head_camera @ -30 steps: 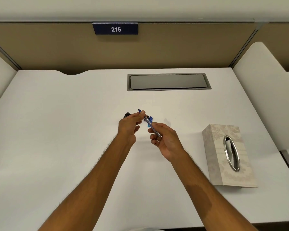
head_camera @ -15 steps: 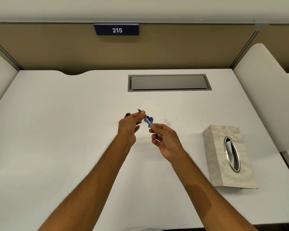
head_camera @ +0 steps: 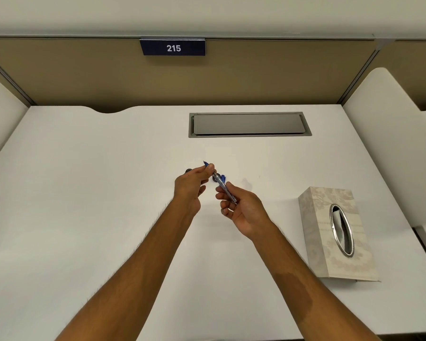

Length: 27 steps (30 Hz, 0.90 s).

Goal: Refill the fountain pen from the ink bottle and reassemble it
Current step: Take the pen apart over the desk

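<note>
Head view: fountain pen [head_camera: 222,184] held in the air above mid-desk, slanted from upper left to lower right, blue tip pointing away toward the far edge. Left hand [head_camera: 191,187] pinched shut on the blue front end, thumb and forefinger together around it. Right hand [head_camera: 241,208] closed on the clear rear section, fingers curled under, thumb on top. Just beyond the pen, a small blue piece [head_camera: 223,178] lying on the desk; too small to tell what part. Behind the left knuckles, a dark round object [head_camera: 188,171] mostly hidden, possibly the ink bottle; cannot tell. White desk [head_camera: 84,193] wide and bare to the left of the hands, bare also between the forearms and along the near edge. To the right, a pale patterned tissue box [head_camera: 330,232] with an oval metal-rimmed slot, near the right edge, well apart from the right hand. Farther back, a grey recessed cable hatch [head_camera: 249,124] set flush in the top, clear of the hands. Along the far edge, a curved notch at left, then a tan partition carrying a dark sign reading 215 [head_camera: 173,47]. White side dividers rising at both sides.
</note>
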Available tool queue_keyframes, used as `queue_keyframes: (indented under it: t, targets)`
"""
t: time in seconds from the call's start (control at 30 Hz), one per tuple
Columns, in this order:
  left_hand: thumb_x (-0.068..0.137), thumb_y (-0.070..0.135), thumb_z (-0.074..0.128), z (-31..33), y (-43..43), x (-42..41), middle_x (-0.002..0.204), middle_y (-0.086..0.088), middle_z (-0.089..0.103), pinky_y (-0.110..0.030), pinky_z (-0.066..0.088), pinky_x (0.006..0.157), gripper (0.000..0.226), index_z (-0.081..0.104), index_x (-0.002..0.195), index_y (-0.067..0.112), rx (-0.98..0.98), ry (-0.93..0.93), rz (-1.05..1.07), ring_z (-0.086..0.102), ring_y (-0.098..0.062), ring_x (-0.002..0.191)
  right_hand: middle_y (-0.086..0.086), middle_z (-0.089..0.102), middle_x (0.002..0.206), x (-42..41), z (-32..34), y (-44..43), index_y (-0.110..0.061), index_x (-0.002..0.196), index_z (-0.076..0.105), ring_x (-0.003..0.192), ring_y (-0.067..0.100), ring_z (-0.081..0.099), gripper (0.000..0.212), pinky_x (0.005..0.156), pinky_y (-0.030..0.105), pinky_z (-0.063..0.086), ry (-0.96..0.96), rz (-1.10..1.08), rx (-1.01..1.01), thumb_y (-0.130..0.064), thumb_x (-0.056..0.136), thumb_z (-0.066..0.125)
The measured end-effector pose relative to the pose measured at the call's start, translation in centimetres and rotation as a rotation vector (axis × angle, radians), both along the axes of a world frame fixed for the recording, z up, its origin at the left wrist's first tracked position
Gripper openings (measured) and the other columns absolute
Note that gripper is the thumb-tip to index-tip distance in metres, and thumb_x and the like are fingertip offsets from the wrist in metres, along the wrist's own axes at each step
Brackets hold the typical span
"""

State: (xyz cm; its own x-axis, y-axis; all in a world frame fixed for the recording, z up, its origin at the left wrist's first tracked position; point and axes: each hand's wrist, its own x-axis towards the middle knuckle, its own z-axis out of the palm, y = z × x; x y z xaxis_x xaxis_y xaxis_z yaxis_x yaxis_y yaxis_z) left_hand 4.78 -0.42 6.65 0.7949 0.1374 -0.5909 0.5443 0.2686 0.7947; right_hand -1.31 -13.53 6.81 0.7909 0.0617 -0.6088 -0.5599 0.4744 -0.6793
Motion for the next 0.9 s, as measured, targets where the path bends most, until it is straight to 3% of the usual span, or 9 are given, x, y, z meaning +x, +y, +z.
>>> queue_keyframes:
  t: [0.23, 0.4, 0.67, 0.9]
  targets:
    - [0.082, 0.027, 0.077, 0.23, -0.11, -0.07, 0.109, -0.003, 0.072, -0.030, 0.043, 0.082, 0.036, 0.072, 0.112, 0.007, 0.008, -0.001, -0.001, 0.060, -0.013, 0.094, 0.009, 0.068, 0.085, 0.17, 0.05, -0.03, 0.001, 0.116, 0.067, 0.062, 0.014, 0.056, 0.031, 0.059, 0.026, 0.049, -0.030, -0.035, -0.042, -0.018, 0.092, 0.066]
    - [0.083, 0.028, 0.076, 0.31, -0.11, -0.09, 0.109, -0.004, 0.072, -0.030, 0.044, 0.082, 0.035, 0.072, 0.111, 0.008, 0.020, 0.002, 0.003, 0.060, -0.013, 0.095, 0.010, 0.069, 0.090, 0.11, 0.18, -0.08, -0.007, 0.112, 0.069, 0.067, 0.017, 0.057, 0.023, 0.058, 0.025, 0.049, -0.048, -0.036, -0.088, -0.013, 0.090, 0.069]
    - [0.083, 0.027, 0.076, 0.71, 0.03, -0.13, 0.097, 0.002, 0.072, -0.030, 0.044, 0.083, 0.027, 0.074, 0.104, 0.009, 0.010, -0.001, 0.000, 0.059, -0.011, 0.092, 0.006, 0.071, 0.086, -0.15, -0.12, -0.30, -0.006, 0.111, 0.072, 0.060, 0.013, 0.057, 0.035, 0.058, 0.027, 0.047, -0.003, -0.017, -0.038, -0.035, 0.093, 0.064]
    - [0.083, 0.027, 0.076, 0.75, 0.08, -0.16, 0.099, 0.001, 0.073, -0.030, 0.044, 0.084, 0.029, 0.074, 0.106, 0.009, 0.015, -0.008, -0.001, 0.060, -0.013, 0.094, 0.005, 0.071, 0.083, -0.40, -0.04, -0.30, -0.003, 0.112, 0.072, 0.060, 0.012, 0.056, 0.030, 0.057, 0.025, 0.048, -0.009, -0.038, -0.057, -0.025, 0.093, 0.065]
